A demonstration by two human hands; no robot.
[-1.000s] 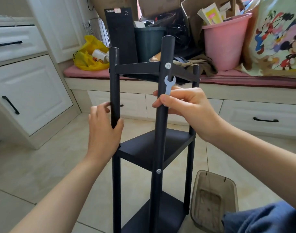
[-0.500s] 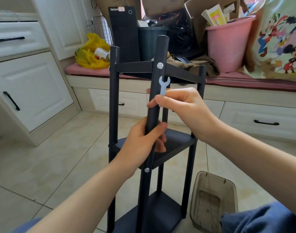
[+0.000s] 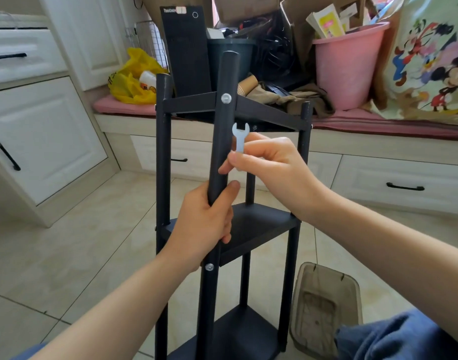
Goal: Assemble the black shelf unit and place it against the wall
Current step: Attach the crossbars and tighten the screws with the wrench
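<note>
**Shelf unit**: black, four round posts, three shelves in view. Stands upright on the tiled floor, directly in front of the person.

**Front post**: the shelf unit's nearest post. It has a silver top bolt at the top shelf and a lower bolt at the middle shelf.

**Left hand**: fingers and thumb wrapped round the front post, just above the shelf unit's middle shelf.

**Right hand**: between the shelf unit's top and middle shelves, just right of the front post. Thumb and forefinger pinch a wrench; the other fingers are loosely curled.

**Wrench**: small, flat, pale. Open end up, below the top bolt, at the right edge of the front post. Whether it touches the post cannot be told.

**Plastic tub**: clear, on the floor just right of the shelf unit's base.

**Surface**: long, pink-cushioned, with drawers beneath, behind the shelf unit. It carries:
- a yellow bag, behind the unit's left side
- a black panel standing on end, and a dark bin, both behind the unit's top
- a pink bucket stuffed with papers, behind and right of the unit
- a cartoon-print bag, further right

**White cabinet**: black handle, well left of the shelf unit.
</note>
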